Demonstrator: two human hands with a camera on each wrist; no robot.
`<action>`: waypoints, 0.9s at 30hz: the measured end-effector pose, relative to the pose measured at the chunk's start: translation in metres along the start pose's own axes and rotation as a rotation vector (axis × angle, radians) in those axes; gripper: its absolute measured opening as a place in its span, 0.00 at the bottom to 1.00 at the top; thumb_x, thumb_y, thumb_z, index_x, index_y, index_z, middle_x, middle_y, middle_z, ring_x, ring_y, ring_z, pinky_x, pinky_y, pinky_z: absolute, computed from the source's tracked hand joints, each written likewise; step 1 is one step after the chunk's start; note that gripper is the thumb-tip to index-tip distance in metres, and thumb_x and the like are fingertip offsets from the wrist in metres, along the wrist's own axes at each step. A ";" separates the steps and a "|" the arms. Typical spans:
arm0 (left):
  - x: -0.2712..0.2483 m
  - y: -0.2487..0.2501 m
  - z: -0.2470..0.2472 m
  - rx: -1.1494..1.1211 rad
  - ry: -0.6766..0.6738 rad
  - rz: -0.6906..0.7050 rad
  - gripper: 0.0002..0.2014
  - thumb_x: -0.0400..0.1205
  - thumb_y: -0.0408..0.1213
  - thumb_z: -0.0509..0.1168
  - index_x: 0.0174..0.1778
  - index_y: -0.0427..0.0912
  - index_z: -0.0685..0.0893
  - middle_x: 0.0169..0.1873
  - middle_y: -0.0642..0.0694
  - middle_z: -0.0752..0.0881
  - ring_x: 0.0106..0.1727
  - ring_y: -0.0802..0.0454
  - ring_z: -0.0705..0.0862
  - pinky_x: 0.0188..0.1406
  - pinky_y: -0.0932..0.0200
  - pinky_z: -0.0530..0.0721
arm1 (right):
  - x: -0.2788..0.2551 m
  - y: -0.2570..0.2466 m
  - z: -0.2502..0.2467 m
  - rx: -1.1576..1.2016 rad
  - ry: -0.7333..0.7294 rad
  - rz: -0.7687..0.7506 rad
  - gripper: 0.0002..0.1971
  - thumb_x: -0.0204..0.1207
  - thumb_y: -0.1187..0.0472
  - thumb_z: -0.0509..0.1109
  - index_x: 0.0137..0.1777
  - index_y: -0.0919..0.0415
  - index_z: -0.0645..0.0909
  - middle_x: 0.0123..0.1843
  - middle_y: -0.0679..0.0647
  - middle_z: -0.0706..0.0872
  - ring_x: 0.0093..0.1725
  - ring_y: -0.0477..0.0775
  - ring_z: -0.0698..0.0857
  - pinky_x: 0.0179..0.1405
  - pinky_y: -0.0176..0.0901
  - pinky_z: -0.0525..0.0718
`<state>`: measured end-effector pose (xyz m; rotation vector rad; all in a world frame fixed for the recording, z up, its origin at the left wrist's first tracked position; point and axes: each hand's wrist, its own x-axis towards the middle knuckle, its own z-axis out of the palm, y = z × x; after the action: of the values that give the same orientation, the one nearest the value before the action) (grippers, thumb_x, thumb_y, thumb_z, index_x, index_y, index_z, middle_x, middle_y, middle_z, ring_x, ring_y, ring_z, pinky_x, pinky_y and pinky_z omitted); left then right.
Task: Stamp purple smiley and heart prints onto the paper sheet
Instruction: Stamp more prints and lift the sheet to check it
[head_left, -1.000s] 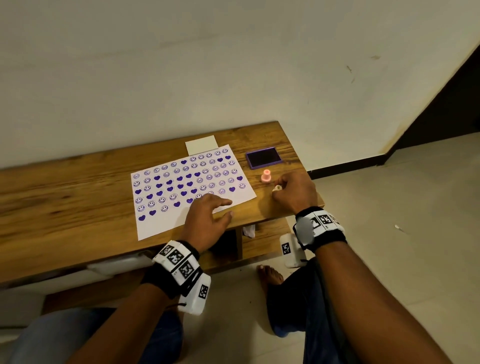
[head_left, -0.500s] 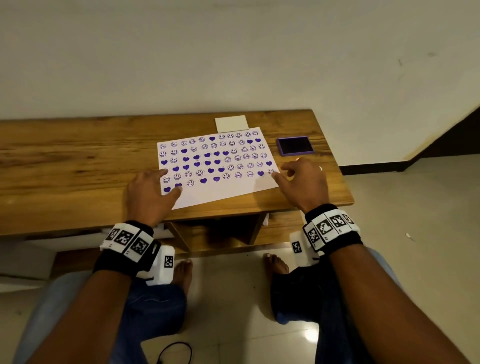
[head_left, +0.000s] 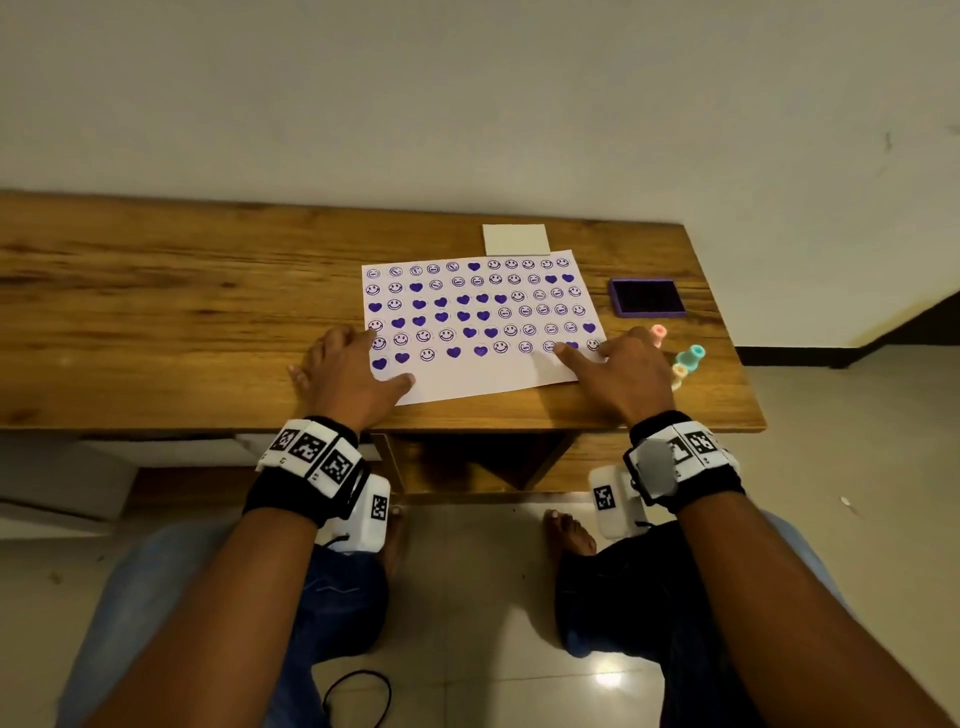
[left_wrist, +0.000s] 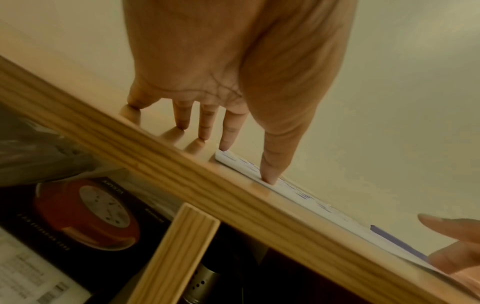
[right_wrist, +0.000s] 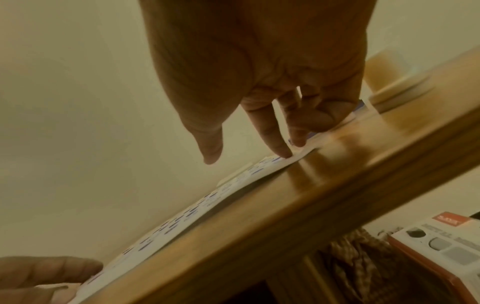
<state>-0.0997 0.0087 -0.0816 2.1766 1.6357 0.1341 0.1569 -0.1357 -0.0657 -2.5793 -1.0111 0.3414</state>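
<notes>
A white paper sheet (head_left: 483, 317) covered with purple smileys and hearts lies on the wooden table (head_left: 171, 312). My left hand (head_left: 353, 371) rests flat on its near left corner, thumb and forefinger pressing the sheet (left_wrist: 249, 170). My right hand (head_left: 618, 364) lies on the near right corner, fingertips on the sheet (right_wrist: 262, 166), holding nothing. Small stamps stand just right of that hand: a pink stamp (head_left: 658, 332), a teal stamp (head_left: 691, 356) and an orange stamp (head_left: 679, 373). The purple ink pad (head_left: 647, 297) sits open beyond them.
A small blank card (head_left: 515, 239) lies behind the sheet near the wall. The table's right edge is close to the stamps. Boxes sit on the shelf under the table (left_wrist: 85, 214). My knees and bare feet are below the front edge.
My left hand slid from the sheet's near middle to its left corner. My right hand left the stamps and came onto the right corner. The head view swung left and down.
</notes>
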 end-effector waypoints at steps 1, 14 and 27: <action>0.000 0.000 0.000 -0.003 -0.002 0.003 0.39 0.72 0.59 0.71 0.79 0.53 0.67 0.79 0.46 0.62 0.80 0.39 0.59 0.79 0.29 0.48 | 0.001 0.001 0.000 0.039 -0.004 -0.001 0.39 0.71 0.27 0.67 0.56 0.66 0.89 0.64 0.64 0.81 0.63 0.64 0.81 0.60 0.56 0.81; 0.002 -0.001 0.002 0.017 -0.009 0.023 0.38 0.74 0.58 0.70 0.79 0.53 0.67 0.80 0.44 0.60 0.81 0.39 0.57 0.79 0.29 0.48 | -0.005 -0.003 -0.002 -0.091 -0.004 0.023 0.43 0.66 0.18 0.57 0.46 0.62 0.84 0.67 0.64 0.81 0.69 0.68 0.78 0.65 0.64 0.81; 0.004 -0.008 0.000 0.013 -0.045 0.065 0.38 0.73 0.56 0.73 0.78 0.54 0.68 0.81 0.44 0.60 0.81 0.39 0.57 0.78 0.27 0.51 | 0.011 -0.004 -0.025 0.881 -0.098 0.230 0.27 0.78 0.46 0.74 0.74 0.52 0.77 0.63 0.50 0.89 0.54 0.49 0.91 0.49 0.48 0.90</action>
<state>-0.1057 0.0148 -0.0854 2.2267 1.5463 0.0926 0.1710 -0.1310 -0.0425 -1.8659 -0.4236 0.7749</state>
